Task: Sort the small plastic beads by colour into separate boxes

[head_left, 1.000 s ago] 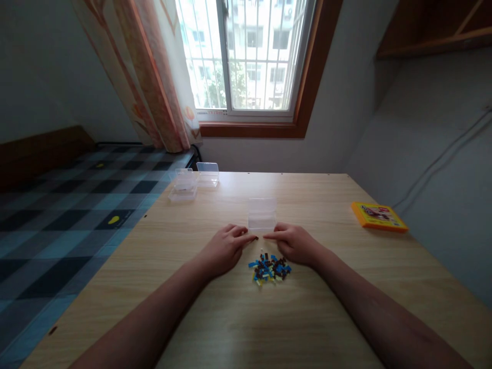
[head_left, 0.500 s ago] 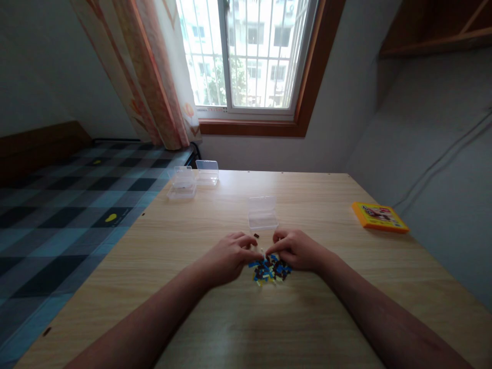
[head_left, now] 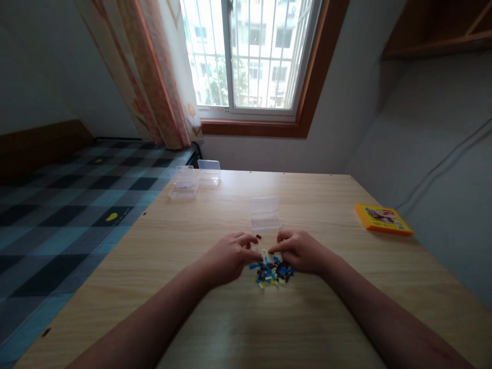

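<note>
A small heap of toy building bricks (head_left: 271, 272), in blue, dark brown, yellow and cream, lies on the wooden table. My left hand (head_left: 231, 258) rests at the heap's left edge, its fingers apart and thumb stretched toward the pieces. On the other side, my right hand (head_left: 302, 251) points its index finger at the far edge of the heap, with the other fingers bent. I see nothing held in either hand. A single dark brown brick (head_left: 259, 237) lies by my left fingertips. Just beyond the hands stands a clear plastic box (head_left: 265, 220) with its lid raised.
More clear boxes with raised lids, one (head_left: 183, 190) and another (head_left: 209, 177), stand at the table's far left corner. A flat orange-yellow box (head_left: 383, 219) lies near the right edge. A bed (head_left: 77, 215) with a checked cover adjoins the table's left side.
My right index fingertip has drawn slightly away from the left thumb, so the gap between them is wider. The whole view has shifted a little; the heap looks much the same.
</note>
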The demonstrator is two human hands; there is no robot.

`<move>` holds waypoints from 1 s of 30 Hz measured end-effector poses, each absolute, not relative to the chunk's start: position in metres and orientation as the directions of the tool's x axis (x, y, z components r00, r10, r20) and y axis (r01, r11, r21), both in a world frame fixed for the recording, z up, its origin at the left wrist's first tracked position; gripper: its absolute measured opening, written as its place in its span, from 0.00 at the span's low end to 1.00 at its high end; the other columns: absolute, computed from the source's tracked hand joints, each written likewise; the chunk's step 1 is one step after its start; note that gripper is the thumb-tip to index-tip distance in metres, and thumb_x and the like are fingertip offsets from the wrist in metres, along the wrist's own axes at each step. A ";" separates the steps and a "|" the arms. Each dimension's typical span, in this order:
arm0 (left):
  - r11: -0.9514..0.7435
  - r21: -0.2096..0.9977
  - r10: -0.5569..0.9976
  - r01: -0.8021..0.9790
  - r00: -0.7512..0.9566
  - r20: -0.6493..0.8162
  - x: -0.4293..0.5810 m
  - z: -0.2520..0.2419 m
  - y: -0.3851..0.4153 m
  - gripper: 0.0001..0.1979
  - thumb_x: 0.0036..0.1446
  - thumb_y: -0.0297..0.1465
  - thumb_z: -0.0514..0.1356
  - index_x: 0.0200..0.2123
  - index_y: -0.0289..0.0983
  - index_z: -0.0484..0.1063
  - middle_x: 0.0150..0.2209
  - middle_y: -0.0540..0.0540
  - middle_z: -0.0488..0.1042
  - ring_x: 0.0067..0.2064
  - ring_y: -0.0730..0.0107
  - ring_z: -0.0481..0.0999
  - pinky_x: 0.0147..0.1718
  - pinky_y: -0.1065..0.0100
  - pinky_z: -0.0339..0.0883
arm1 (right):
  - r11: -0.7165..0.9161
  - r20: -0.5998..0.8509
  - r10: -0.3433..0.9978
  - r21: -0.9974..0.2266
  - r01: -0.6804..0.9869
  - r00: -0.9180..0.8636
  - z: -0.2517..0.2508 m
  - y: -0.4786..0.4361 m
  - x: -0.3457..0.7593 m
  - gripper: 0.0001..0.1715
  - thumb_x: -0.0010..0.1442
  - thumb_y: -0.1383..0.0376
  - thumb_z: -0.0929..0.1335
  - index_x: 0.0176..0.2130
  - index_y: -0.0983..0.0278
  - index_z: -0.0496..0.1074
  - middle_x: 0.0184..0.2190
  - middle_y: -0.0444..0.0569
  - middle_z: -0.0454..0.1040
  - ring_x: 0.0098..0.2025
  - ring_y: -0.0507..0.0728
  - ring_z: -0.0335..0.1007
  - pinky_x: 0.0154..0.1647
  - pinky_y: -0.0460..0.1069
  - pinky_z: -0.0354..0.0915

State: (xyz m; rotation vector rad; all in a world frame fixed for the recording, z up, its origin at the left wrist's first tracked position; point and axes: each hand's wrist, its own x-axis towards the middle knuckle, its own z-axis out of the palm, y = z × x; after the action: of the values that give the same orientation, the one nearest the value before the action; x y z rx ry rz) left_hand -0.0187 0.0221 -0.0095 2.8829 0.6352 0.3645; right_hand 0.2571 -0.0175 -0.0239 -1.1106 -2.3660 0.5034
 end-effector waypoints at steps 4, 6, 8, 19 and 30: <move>-0.881 0.199 0.468 0.429 0.851 0.237 -0.022 -0.012 0.027 0.20 0.65 0.24 0.57 0.52 0.52 0.80 0.54 0.46 0.76 0.51 0.60 0.75 0.52 0.56 0.71 | 0.589 0.302 0.807 -0.460 0.664 -0.507 -0.026 -0.014 0.255 0.28 0.58 0.76 0.65 0.52 0.55 0.81 0.36 0.48 0.75 0.37 0.53 0.70 0.42 0.47 0.64; -0.876 0.200 0.479 0.439 0.841 0.253 -0.023 -0.013 0.028 0.18 0.67 0.26 0.56 0.52 0.50 0.80 0.53 0.44 0.76 0.51 0.60 0.75 0.52 0.55 0.71 | 0.606 0.298 0.794 -0.459 0.650 -0.530 -0.025 -0.015 0.252 0.29 0.59 0.76 0.65 0.54 0.55 0.80 0.36 0.48 0.74 0.37 0.52 0.70 0.42 0.47 0.64; -0.871 0.208 0.489 0.446 0.832 0.264 -0.023 -0.015 0.030 0.18 0.68 0.27 0.56 0.52 0.49 0.80 0.52 0.44 0.77 0.50 0.61 0.75 0.51 0.56 0.71 | 0.623 0.285 0.779 -0.452 0.639 -0.559 -0.023 -0.016 0.249 0.30 0.60 0.76 0.65 0.56 0.54 0.79 0.36 0.47 0.74 0.37 0.53 0.70 0.42 0.47 0.64; -0.861 0.263 0.503 0.435 0.806 0.312 -0.016 -0.010 0.023 0.15 0.69 0.29 0.56 0.52 0.48 0.79 0.47 0.45 0.77 0.46 0.63 0.75 0.47 0.60 0.70 | 0.608 0.287 0.788 -0.498 0.619 -0.544 -0.020 -0.019 0.258 0.29 0.55 0.77 0.64 0.49 0.55 0.82 0.36 0.47 0.76 0.36 0.52 0.70 0.39 0.47 0.64; -0.899 0.187 0.435 0.397 0.861 0.263 -0.007 -0.016 0.020 0.25 0.57 0.19 0.61 0.52 0.51 0.79 0.49 0.44 0.74 0.49 0.60 0.73 0.51 0.56 0.69 | 0.543 0.123 0.801 -0.563 0.623 -0.586 0.016 -0.030 0.281 0.27 0.51 0.77 0.66 0.43 0.54 0.85 0.32 0.44 0.76 0.30 0.50 0.68 0.34 0.45 0.61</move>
State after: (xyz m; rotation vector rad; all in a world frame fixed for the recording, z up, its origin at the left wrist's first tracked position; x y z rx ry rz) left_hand -0.0072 0.0199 -0.0164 2.9081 0.6533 0.4561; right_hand 0.2810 -0.0304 0.0160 -1.1680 -2.4170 0.6692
